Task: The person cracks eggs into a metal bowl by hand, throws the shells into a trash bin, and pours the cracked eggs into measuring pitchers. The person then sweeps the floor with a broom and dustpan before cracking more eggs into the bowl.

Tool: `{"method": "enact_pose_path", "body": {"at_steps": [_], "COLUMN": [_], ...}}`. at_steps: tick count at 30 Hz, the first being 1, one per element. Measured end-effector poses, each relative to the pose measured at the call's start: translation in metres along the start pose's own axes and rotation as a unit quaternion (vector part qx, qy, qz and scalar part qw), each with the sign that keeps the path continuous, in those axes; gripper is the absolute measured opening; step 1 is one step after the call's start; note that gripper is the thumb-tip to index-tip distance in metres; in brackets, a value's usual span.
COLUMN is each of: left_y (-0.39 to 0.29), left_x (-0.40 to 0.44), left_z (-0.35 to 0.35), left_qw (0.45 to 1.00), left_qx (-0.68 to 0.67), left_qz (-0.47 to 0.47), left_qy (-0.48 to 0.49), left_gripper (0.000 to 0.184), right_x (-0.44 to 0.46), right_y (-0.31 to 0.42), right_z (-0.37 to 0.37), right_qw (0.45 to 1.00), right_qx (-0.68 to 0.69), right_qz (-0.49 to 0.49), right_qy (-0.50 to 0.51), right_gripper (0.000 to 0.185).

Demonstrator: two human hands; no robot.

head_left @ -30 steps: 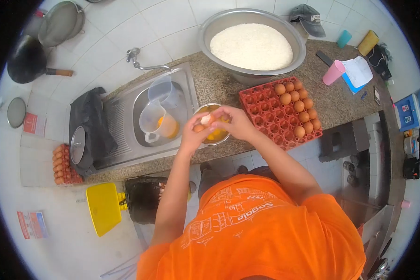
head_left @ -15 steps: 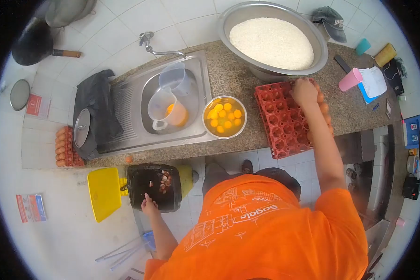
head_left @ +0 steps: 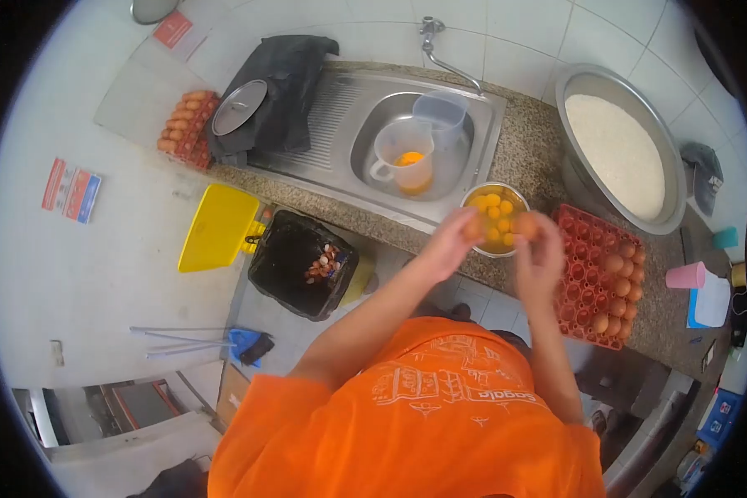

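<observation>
Over the near part of a metal bowl (head_left: 496,249) of cracked eggs, both my hands are raised. My right hand (head_left: 541,257) is closed on a brown egg (head_left: 525,224) at its fingertips. In my left hand (head_left: 446,245), the fingers are closed round a blurred, brown rounded thing (head_left: 474,228) that looks like another egg. Several whole yolks (head_left: 494,212) lie in clear egg white inside the bowl. To the right of my right hand is a red egg tray (head_left: 577,286), with brown eggs (head_left: 622,287) along its right side and bare cups on its left.
A steel sink (head_left: 365,158) holds a jug (head_left: 402,149) with yolk in it and a second clear jug (head_left: 441,116). Below the counter stands a black-lined bin (head_left: 278,274) with eggshells (head_left: 324,264). A large basin (head_left: 568,158) of rice sits behind the tray.
My left hand has come up from over the bin to the bowl. My right hand has left the tray with an egg and moved left to the bowl. The view has turned.
</observation>
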State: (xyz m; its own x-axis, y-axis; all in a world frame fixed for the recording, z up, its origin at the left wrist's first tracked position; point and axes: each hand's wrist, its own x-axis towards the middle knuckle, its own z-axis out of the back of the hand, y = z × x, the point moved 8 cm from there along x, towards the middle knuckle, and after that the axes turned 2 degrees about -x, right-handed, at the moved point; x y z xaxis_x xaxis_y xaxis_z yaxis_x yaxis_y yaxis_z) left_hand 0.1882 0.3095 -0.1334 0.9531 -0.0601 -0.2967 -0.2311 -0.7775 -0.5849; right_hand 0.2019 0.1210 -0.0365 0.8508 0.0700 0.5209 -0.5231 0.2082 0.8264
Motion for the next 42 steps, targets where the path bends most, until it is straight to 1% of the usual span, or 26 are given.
{"method": "enact_pose_path", "body": {"at_steps": [1,3,4,6,7,8,9,10,12,14,15,17,20,21,22,24,25,26,27,28,31,37,38,39,40,42], "left_y": [0.009,0.025,0.023,0.022,0.021,0.014,0.005,0.003,-0.007,-0.011,-0.014,-0.017,-0.016,-0.017,-0.018,-0.020,-0.024,-0.024,-0.027,-0.031,-0.034,-0.043,-0.046,-0.049,-0.051,-0.059], "left_x": [0.006,0.015,0.016,0.015,0.013,0.013,0.014,0.021,0.043,0.060,0.068,0.078,0.082,0.084,0.087,0.085,0.082,0.080,0.076,0.073,0.071,0.067,0.067,0.063,0.060,0.062], "left_z": [-0.009,-0.021,-0.018,-0.012,-0.011,-0.009,-0.011,-0.009,-0.043,-0.041,-0.038,-0.043,-0.048,-0.045,-0.043,-0.047,-0.052,-0.054,-0.060,-0.067,-0.078,-0.087,-0.087,-0.093,-0.097,-0.101], "left_qw": [1.000,0.999,0.999,0.999,0.999,0.987,0.956,0.958,0.842,0.834,0.824,0.818,0.805,0.792,0.777,0.753,0.728,0.728,0.700,0.671,0.650,0.633,0.632,0.592,0.551,0.553], "left_qx": [-0.001,0.034,0.032,0.023,0.020,0.157,0.290,0.287,0.485,0.504,0.530,0.536,0.562,0.585,0.607,0.631,0.653,0.654,0.680,0.706,0.722,0.726,0.726,0.755,0.781,0.766], "left_qz": [-0.005,0.024,0.018,0.045,0.047,0.012,-0.022,-0.011,-0.171,-0.149,-0.137,-0.127,-0.095,-0.108,-0.120,-0.150,-0.181,-0.180,-0.193,-0.205,-0.211,-0.231,-0.232,-0.239,-0.245,-0.273], "left_qy": [0.000,0.007,0.007,-0.004,-0.005,-0.019,-0.026,-0.011,0.167,0.167,0.147,0.162,0.164,0.139,0.113,0.109,0.100,0.102,0.099,0.095,0.110,0.139,0.139,0.151,0.162,0.182], "left_gripper": [0.039,0.037,0.037,0.042,0.042,0.043,0.044,0.044,0.045,0.043,0.042,0.045,0.043,0.041,0.039,0.039,0.040,0.040,0.041,0.042,0.041,0.040,0.040,0.041,0.041,0.040], "right_x": [-0.002,-0.005,-0.005,-0.006,-0.006,-0.006,-0.008,-0.002,-0.005,0.003,0.006,0.017,0.020,0.026,0.026,0.034,0.035,0.037,0.039,0.039,0.041,0.043,0.043,0.044,0.046,0.051], "right_y": [0.003,0.015,0.009,-0.026,-0.029,-0.049,-0.066,-0.076,-0.108,-0.110,-0.111,-0.104,-0.117,-0.112,-0.110,-0.098,-0.097,-0.091,-0.086,-0.086,-0.076,-0.069,-0.065,-0.055,-0.052,-0.038], "right_z": [-0.009,-0.041,-0.041,-0.031,-0.030,-0.026,-0.021,-0.015,-0.022,-0.027,-0.025,-0.028,-0.032,-0.032,-0.030,-0.024,-0.023,-0.023,-0.024,-0.024,-0.022,-0.016,-0.015,-0.015,-0.014,-0.009], "right_qw": [1.000,0.981,0.980,0.990,0.990,0.976,0.933,0.936,0.859,0.844,0.848,0.903,0.918,0.941,0.942,0.957,0.958,0.960,0.960,0.960,0.967,0.963,0.963,0.959,0.959,0.952], "right_qx": [0.002,-0.144,-0.142,-0.050,-0.052,0.075,0.197,0.185,0.295,0.306,0.301,0.176,0.143,0.085,0.083,-0.038,-0.038,-0.077,-0.115,-0.115,-0.125,-0.160,-0.174,-0.187,-0.188,-0.212], "right_qz": [0.004,0.073,0.078,-0.079,-0.081,-0.193,-0.297,-0.300,-0.403,-0.407,-0.407,-0.320,-0.288,-0.241,-0.243,-0.188,-0.188,-0.148,-0.108,-0.108,-0.067,-0.042,0.011,0.064,0.064,0.112], "right_qy": [0.003,0.111,0.115,0.102,0.104,0.075,0.037,0.023,0.116,0.171,0.158,0.226,0.234,0.221,0.216,0.217,0.215,0.223,0.232,0.231,0.212,0.212,0.207,0.202,0.202,0.189], "right_gripper": [0.043,0.043,0.043,0.039,0.039,0.038,0.037,0.037,0.038,0.043,0.043,0.039,0.043,0.044,0.044,0.047,0.047,0.048,0.050,0.050,0.054,0.055,0.056,0.057,0.057,0.053]}}
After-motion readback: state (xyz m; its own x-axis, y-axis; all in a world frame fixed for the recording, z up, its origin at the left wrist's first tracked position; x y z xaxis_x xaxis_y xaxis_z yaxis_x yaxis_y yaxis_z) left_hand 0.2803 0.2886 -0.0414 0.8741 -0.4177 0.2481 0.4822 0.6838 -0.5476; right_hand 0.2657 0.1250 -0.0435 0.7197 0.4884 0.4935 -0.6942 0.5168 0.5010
